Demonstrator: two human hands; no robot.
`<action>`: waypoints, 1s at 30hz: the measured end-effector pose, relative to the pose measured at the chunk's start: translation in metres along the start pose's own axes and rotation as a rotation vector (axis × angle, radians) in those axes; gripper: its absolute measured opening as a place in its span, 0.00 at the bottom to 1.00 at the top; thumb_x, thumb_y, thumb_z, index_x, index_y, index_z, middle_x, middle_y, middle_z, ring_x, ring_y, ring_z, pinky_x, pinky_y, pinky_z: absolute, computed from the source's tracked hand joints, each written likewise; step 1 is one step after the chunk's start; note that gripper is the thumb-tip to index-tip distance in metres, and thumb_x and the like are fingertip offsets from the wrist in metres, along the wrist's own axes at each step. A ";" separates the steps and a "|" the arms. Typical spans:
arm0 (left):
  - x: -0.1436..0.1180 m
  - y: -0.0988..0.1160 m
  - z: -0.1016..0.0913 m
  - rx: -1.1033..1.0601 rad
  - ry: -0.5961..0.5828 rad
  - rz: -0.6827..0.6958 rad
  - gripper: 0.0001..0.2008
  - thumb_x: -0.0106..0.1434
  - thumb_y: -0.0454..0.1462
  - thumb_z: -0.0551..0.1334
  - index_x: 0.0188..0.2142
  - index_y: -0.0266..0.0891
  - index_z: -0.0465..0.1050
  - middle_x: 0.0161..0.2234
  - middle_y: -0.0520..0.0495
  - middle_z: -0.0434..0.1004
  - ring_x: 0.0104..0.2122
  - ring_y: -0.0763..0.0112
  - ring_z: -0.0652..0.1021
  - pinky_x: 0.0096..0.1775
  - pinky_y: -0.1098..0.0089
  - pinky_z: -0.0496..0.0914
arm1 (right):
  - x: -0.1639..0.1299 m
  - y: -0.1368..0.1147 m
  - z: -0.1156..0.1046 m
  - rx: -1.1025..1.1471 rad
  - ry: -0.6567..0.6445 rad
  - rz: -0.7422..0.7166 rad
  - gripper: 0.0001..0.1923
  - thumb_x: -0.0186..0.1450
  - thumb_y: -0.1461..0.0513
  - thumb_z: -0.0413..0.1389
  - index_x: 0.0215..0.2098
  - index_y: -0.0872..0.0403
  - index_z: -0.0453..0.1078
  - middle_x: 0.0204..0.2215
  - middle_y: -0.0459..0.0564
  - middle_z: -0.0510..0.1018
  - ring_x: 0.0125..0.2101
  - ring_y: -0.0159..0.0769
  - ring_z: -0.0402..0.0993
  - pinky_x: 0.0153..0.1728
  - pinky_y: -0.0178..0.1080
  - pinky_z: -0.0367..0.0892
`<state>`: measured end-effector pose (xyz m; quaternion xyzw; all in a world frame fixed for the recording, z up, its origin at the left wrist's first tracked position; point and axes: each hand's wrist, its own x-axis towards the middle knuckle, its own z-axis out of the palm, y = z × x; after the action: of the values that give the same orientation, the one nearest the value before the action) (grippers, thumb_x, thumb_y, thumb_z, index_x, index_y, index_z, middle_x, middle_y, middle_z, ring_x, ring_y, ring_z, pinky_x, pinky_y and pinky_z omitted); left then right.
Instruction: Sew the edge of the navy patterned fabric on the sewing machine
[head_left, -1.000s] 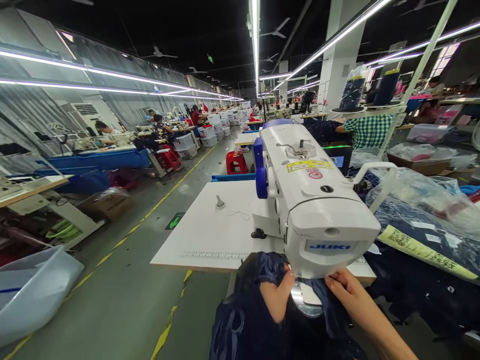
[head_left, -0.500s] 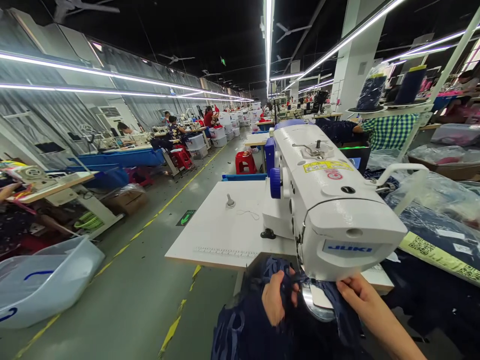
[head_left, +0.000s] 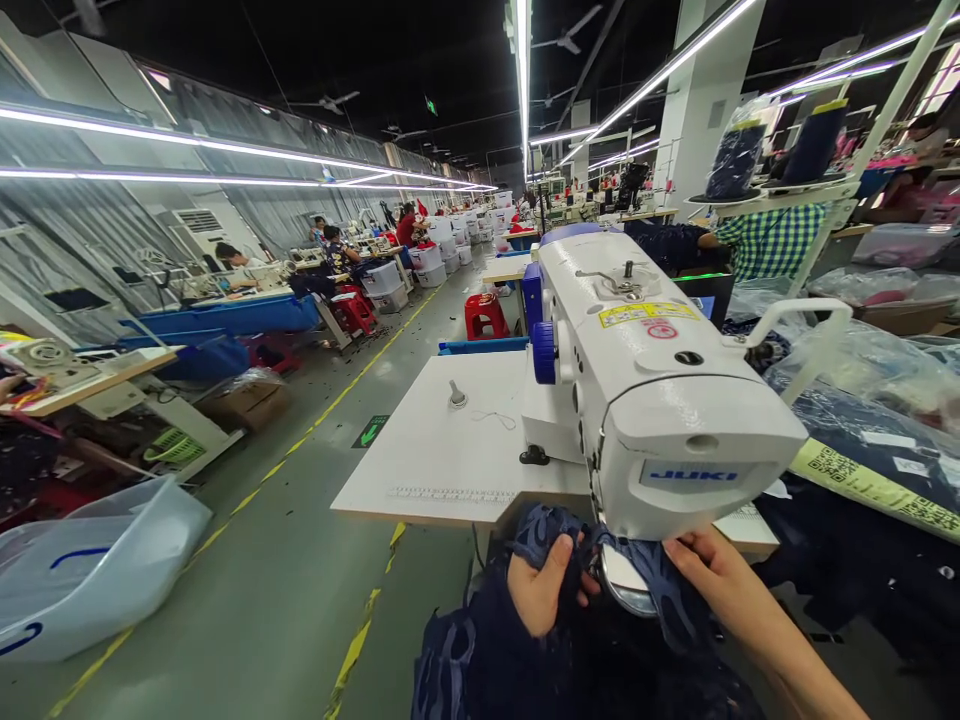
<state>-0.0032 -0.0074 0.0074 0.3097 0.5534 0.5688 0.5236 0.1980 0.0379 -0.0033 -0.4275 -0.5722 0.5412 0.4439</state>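
A white sewing machine (head_left: 675,440) stands before me, its head above a rounded metal plate (head_left: 626,580). Dark blue fabric (head_left: 664,575) with a lighter pattern runs across that plate and hangs down on both sides. Left of the plate, my left hand (head_left: 538,590) is closed round a bunched part of the cloth, thumb on top. My right hand (head_left: 701,565) pinches the fabric right under the front of the machine head. The needle area is hidden behind the head.
A white table (head_left: 427,450) carries a printed ruler, a small grey object (head_left: 457,396) and a loose thread. Dark garments and plastic bags (head_left: 862,380) lie at the right, below thread cones (head_left: 814,145). A pale plastic tub (head_left: 97,570) is on the floor at left.
The view has shifted slightly, so the machine and table appear a little higher and further left. Both hands keep their hold on the fabric, with little movement.
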 end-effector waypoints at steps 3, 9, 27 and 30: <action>0.002 0.002 -0.003 0.029 -0.008 -0.015 0.21 0.53 0.52 0.64 0.28 0.34 0.76 0.17 0.46 0.77 0.12 0.75 0.71 0.16 0.75 0.62 | -0.001 -0.002 0.001 0.025 -0.010 0.001 0.23 0.62 0.47 0.55 0.51 0.48 0.68 0.45 0.55 0.77 0.48 0.46 0.71 0.53 0.45 0.62; 0.000 0.007 -0.008 0.166 0.015 -0.023 0.22 0.52 0.54 0.63 0.22 0.35 0.76 0.12 0.50 0.71 0.13 0.76 0.69 0.17 0.75 0.63 | -0.005 -0.012 0.007 0.029 0.035 -0.042 0.12 0.64 0.52 0.55 0.40 0.50 0.69 0.35 0.48 0.76 0.37 0.39 0.71 0.44 0.40 0.66; 0.010 0.015 -0.024 0.515 -0.148 0.015 0.22 0.58 0.50 0.59 0.17 0.38 0.65 0.08 0.56 0.62 0.11 0.81 0.63 0.17 0.77 0.58 | -0.086 0.056 -0.096 -0.393 -0.094 0.289 0.06 0.56 0.59 0.60 0.32 0.51 0.75 0.22 0.43 0.74 0.25 0.36 0.69 0.30 0.36 0.65; 0.006 0.007 -0.022 0.616 -0.317 -0.046 0.25 0.59 0.52 0.57 0.14 0.37 0.63 0.09 0.56 0.59 0.11 0.82 0.61 0.19 0.76 0.58 | -0.083 0.062 -0.079 -0.441 -0.038 0.214 0.09 0.56 0.57 0.62 0.35 0.50 0.77 0.35 0.50 0.79 0.40 0.46 0.72 0.45 0.44 0.64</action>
<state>-0.0266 -0.0076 0.0089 0.5254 0.6175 0.3081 0.4977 0.2952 -0.0209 -0.0676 -0.5621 -0.6362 0.4549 0.2691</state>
